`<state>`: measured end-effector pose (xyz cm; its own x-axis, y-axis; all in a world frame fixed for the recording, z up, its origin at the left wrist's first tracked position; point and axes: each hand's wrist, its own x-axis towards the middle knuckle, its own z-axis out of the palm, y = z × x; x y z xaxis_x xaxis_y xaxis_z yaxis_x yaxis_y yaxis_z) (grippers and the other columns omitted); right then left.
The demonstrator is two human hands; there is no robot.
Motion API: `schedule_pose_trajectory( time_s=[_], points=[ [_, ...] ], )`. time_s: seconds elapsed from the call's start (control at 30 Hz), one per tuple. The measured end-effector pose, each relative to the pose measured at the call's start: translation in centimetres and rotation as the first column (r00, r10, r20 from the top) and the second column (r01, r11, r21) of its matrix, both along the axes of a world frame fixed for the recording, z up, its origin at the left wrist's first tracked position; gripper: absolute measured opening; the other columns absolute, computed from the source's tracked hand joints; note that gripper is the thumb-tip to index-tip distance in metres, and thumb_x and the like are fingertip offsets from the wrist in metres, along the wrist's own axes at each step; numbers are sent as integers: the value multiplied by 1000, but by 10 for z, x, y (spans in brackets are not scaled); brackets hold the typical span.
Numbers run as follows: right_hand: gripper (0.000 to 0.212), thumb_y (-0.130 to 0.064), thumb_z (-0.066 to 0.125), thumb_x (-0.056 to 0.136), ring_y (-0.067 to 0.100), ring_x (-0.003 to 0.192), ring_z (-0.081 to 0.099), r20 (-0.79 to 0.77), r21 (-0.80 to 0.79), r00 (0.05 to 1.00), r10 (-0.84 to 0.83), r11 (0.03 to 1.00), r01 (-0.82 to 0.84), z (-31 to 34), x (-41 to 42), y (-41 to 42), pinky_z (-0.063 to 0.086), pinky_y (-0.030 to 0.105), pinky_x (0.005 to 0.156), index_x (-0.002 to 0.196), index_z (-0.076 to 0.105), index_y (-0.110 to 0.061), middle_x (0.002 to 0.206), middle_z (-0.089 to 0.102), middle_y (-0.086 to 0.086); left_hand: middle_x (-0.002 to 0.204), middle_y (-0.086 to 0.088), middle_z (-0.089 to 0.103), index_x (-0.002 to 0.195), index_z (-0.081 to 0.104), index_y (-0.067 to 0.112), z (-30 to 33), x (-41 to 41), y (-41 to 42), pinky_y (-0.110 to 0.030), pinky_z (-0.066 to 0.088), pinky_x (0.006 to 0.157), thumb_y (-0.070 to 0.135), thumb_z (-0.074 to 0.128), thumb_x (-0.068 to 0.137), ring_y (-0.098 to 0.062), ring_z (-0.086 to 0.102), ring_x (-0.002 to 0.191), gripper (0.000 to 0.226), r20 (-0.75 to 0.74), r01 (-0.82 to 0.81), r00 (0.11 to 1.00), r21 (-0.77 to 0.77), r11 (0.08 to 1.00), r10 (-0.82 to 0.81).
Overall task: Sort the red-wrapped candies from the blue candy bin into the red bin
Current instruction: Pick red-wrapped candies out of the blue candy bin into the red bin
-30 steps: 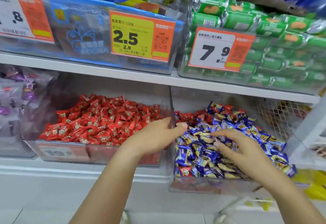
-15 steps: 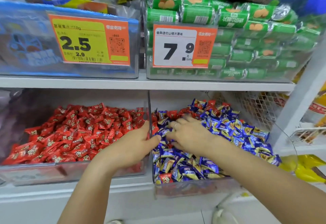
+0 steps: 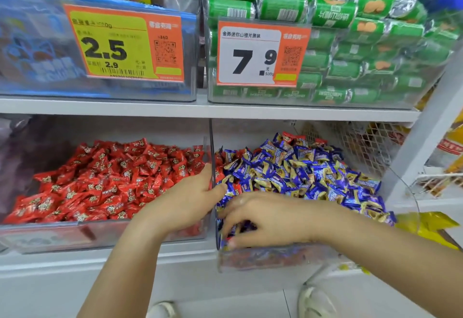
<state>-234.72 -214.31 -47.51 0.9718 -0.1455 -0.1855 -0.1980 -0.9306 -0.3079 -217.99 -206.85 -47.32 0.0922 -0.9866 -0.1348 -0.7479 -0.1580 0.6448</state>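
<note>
The red bin point(image 3: 75, 235) at the left holds a pile of red-wrapped candies point(image 3: 112, 180). To its right stands the blue candy bin point(image 3: 275, 257), heaped with blue candies point(image 3: 300, 167). A few red-wrapped candies lie in it at the back point(image 3: 290, 137) and along its left wall point(image 3: 218, 161). My left hand point(image 3: 185, 205) rests at the clear wall between the two bins, fingers straight, thumb on the blue side. My right hand point(image 3: 270, 220) is in the blue bin's front-left corner, fingertips curled down and pinching a bit of red wrapper.
Above, a shelf carries a clear bin with a 2.5 price tag point(image 3: 120, 44) and a bin of green packs point(image 3: 350, 42) tagged 7.9. A wire mesh panel point(image 3: 363, 147) and a white post point(image 3: 421, 142) close off the right. Yellow packs point(image 3: 426, 227) lie lower right.
My right hand slid from the middle of the blue bin to its front-left corner and curled its fingers down. My left hand stayed at the wall between the bins.
</note>
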Motion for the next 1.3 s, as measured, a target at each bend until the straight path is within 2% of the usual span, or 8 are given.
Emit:
schedule_pose_trajectory(
  time_s=[0.1, 0.27, 0.4, 0.63, 0.87, 1.0, 1.1, 1.3],
  points=[
    [14, -23, 66, 84, 22, 87, 56, -64, 93, 997, 42, 995, -36, -20, 19, -5, 48, 44, 78, 93, 69, -13, 90, 65, 2, 110, -4, 64, 147, 23, 22, -1, -4, 2, -33, 45, 85, 37, 38, 98, -20, 57, 98, 53, -17, -27, 999, -1, 1000, 27],
    [32, -43, 64, 83, 23, 125, 37, -311, -460, 950, 29, 870, -177, -26, 28, -19, 30, 46, 104, 110, 63, -26, 121, 55, 2, 96, -9, 66, 134, 35, 21, -2, -4, 2, -38, 46, 74, 31, 40, 97, -21, 57, 75, 38, -30, -18, 999, -22, 1000, 17],
    [38, -47, 54, 90, 29, 134, 32, -328, -657, 930, -167, 747, -98, -6, 9, -51, 29, 49, 107, 122, 58, -26, 135, 48, 5, 107, -9, 65, 136, 34, 24, 1, -2, 4, -40, 47, 85, 35, 37, 98, -23, 60, 92, 39, -27, 1, 1000, -5, 1000, -1],
    [48, -67, 36, 89, 19, 147, 4, -191, -548, 882, -431, 792, 269, 26, -60, -83, -1, 46, 117, 132, 47, -49, 156, 23, -7, 110, -3, 65, 148, 20, 26, 1, -4, 4, -33, 49, 81, 38, 36, 98, -15, 60, 88, 54, -18, -20, 1000, -5, 1000, 20],
    [45, -58, 44, 91, 14, 143, 19, -11, -369, 978, -208, 910, 190, 15, -30, -26, 0, 39, 118, 129, 55, -37, 147, 39, -5, 116, 0, 62, 152, 8, 20, -3, -6, 3, -32, 45, 87, 36, 33, 99, -16, 58, 99, 61, -19, -28, 999, -32, 999, 27],
    [40, -44, 55, 92, 14, 123, 42, 92, -226, 974, -207, 948, 222, 7, -8, -18, 29, 32, 110, 128, 56, -27, 131, 52, -4, 128, -5, 57, 152, 8, 17, -4, -5, 0, -30, 44, 90, 34, 34, 99, -17, 55, 107, 61, -27, -34, 999, -29, 999, 33],
    [59, -39, 65, 86, 19, 121, 43, -27, 38, 973, -231, 972, 232, -14, 3, -7, 39, 36, 103, 139, 44, -22, 135, 47, 4, 124, -7, 59, 151, 11, 17, -4, -5, -1, -28, 43, 81, 35, 34, 98, -21, 56, 104, 61, -19, -27, 999, -17, 999, 26],
    [97, -57, 67, 76, 36, 144, -12, -372, -341, 887, -274, 929, 144, -39, 29, -15, 5, 60, 115, 151, 11, -32, 159, -6, 8, 100, -3, 66, 150, 16, 18, -6, -8, 0, -31, 46, 71, 34, 34, 97, -16, 57, 81, 58, 17, -56, 998, -22, 998, 56]
  ],
)
